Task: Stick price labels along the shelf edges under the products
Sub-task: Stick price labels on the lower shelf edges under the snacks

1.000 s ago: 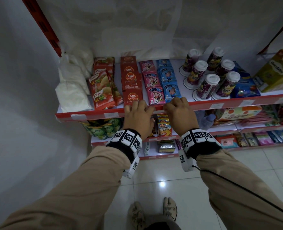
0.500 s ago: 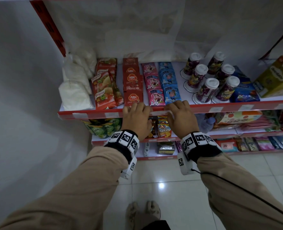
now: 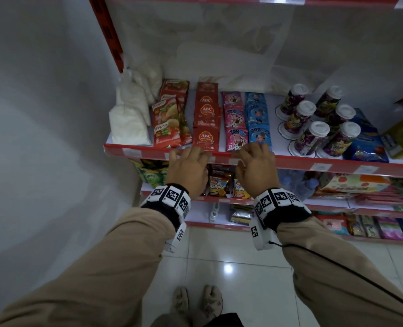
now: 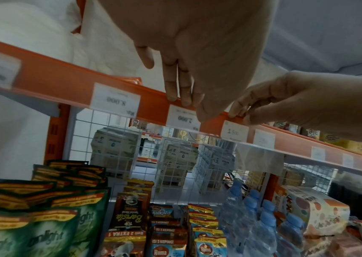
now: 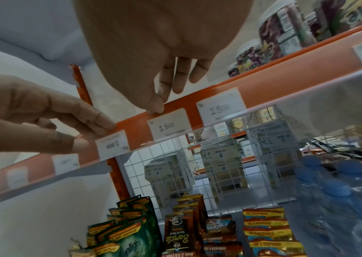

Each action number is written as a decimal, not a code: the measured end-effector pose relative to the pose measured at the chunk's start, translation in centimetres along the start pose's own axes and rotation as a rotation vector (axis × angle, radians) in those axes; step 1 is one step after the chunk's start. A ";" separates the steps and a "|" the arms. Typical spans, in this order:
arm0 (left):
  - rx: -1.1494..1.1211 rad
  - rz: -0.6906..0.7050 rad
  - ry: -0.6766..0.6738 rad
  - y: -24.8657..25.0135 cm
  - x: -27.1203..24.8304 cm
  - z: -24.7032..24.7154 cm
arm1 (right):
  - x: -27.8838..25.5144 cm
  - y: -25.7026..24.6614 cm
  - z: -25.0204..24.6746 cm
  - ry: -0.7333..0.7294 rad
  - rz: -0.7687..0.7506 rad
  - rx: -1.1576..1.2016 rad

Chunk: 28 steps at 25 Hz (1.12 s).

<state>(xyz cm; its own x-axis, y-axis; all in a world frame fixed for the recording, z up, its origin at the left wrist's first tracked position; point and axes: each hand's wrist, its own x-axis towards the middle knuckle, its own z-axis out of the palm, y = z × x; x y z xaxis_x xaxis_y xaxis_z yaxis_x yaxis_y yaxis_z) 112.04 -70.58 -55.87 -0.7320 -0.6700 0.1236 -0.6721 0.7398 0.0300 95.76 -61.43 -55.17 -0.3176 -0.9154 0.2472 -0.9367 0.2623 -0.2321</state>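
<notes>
Both hands work at the red shelf edge (image 3: pixel 297 161) under the ABC sachets (image 3: pixel 206 138) and pink Top sachets (image 3: pixel 237 142). My left hand (image 3: pixel 188 161) lays straight fingertips (image 4: pixel 185 102) on the top of the white "2.000" price label (image 4: pixel 183 118), thumb pressed on the strip beside it. My right hand (image 3: pixel 254 159) pinches the top of a "1.500" price label (image 5: pixel 169 125), thumb (image 5: pixel 157 106) in front and fingers curled over the edge behind. A second "1.500" label (image 5: pixel 220 106) sits just to its right.
More white labels (image 3: pixel 319 166) dot the edge to the right, under lidded cups (image 3: pixel 311 138). White bags (image 3: pixel 127 123) and Royco packs (image 3: pixel 166 128) fill the left end. Lower shelves hold Malkist packs (image 3: pixel 217 185) and water bottles (image 5: pixel 334 191). A wall stands at the left.
Both hands stay at the same spot on the shelf edge. Only the head view has shifted slightly upward.
</notes>
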 end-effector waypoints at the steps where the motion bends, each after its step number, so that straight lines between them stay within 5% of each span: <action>1: 0.006 -0.011 -0.002 -0.4 -0.2 -0.1 | 0.1 -0.5 0.1 -0.009 -0.023 -0.011; 6: 0.020 -0.020 -0.048 -1.7 -0.7 -0.3 | 1.0 -3.1 1.2 -0.097 -0.115 -0.027; 28: -0.015 0.123 -0.069 -4.5 0.3 0.5 | 1.2 -6.3 3.3 0.114 -0.053 -0.010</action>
<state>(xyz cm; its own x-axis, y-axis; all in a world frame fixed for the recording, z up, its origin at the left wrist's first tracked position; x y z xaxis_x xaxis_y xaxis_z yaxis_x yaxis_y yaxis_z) 114.79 -74.07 -56.43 -0.8150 -0.5764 0.0591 -0.5755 0.8171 0.0333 101.73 -65.18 -56.55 -0.2821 -0.8875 0.3644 -0.9537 0.2183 -0.2067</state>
